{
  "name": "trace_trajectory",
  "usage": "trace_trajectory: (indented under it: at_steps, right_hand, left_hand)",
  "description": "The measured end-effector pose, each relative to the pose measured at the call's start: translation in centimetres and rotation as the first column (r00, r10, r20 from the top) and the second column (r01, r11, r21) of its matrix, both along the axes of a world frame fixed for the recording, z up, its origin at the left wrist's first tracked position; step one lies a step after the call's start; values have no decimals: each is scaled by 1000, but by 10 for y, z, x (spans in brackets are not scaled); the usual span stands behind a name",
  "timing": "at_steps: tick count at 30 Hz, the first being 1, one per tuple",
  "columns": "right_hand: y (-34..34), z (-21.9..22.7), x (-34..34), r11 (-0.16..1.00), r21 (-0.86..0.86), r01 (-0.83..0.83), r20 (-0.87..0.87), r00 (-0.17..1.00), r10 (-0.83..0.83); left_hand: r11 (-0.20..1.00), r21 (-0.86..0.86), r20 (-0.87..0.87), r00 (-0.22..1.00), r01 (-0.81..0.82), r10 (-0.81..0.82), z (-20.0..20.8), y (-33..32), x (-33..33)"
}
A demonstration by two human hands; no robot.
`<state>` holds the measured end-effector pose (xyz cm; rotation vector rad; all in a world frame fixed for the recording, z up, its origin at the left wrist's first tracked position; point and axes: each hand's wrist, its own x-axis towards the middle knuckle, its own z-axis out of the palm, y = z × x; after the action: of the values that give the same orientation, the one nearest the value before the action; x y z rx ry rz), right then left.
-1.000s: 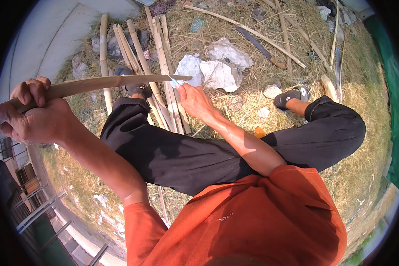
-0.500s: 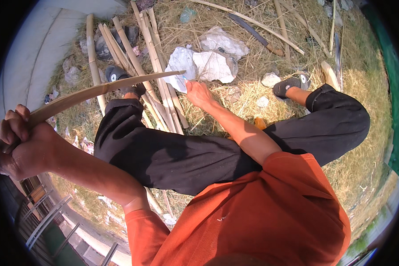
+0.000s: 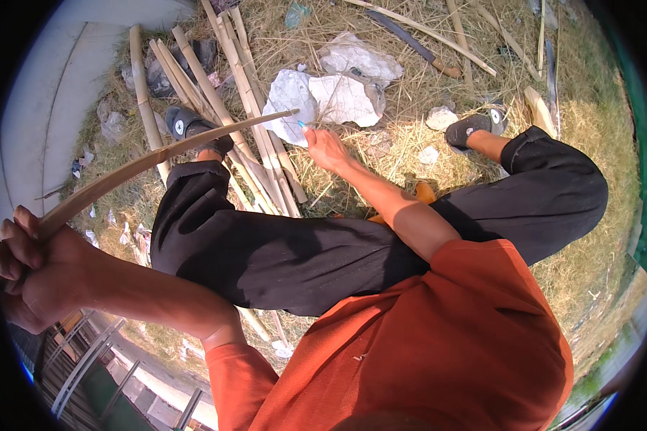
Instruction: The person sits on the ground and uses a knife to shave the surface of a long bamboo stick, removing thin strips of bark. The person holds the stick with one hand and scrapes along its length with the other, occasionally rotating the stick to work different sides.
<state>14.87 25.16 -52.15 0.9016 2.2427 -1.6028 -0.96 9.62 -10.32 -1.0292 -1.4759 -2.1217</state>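
My left hand [image 3: 47,273], far out at the left, is closed round the thick end of a long split-bamboo strip [image 3: 151,159]. The strip slants up to the right, and its thin tip appears over a white rock [image 3: 289,93]. Just below that tip my right hand [image 3: 327,149] is closed, thumb side up. A small light-blue thing [image 3: 302,124] pokes out at its fingertips; its kind is too small to make out. Whether the strip's tip touches the rock cannot be told.
Bamboo poles [image 3: 255,108] lie between my feet and beyond the left one. Another white rock [image 3: 343,99] sits beside the first. A long dark-bladed machete [image 3: 410,44] with a wooden handle rests on the dry grass [image 3: 582,237]. A concrete wall [image 3: 43,93] stands left.
My left hand has come down a little with the strip's thick end, so the strip slants more steeply. The right hand stays near the tip, slightly shifted, and the blue thing shows more clearly.
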Motion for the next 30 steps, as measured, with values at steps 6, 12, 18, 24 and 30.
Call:
trace_trajectory:
  at_steps: [6, 12, 18, 24, 30]
  right_hand:
    - [-7, 22, 5, 997, 56, 44, -210, 977, -31]
    - [-4, 30, 1, 981, 184, 61, -224, 974, -19]
    - [-3, 15, 4, 987, 130, 89, -108, 991, -75]
    - [2, -7, 5, 996, 78, 31, 71, 997, -36]
    - [4, 6, -1, 994, 98, 53, -47, 998, -48]
  left_hand:
    - [994, 35, -5, 995, -101, 101, -3, 15, 9]
    - [999, -51, -9, 1000, 14, -15, 1, 7, 4]
    - [996, -74, -33, 998, -57, 54, 0, 24, 19]
    - [998, -55, -45, 999, -24, 22, 0, 15, 14]
    - [998, -44, 20, 999, 42, -41, 5, 1, 9]
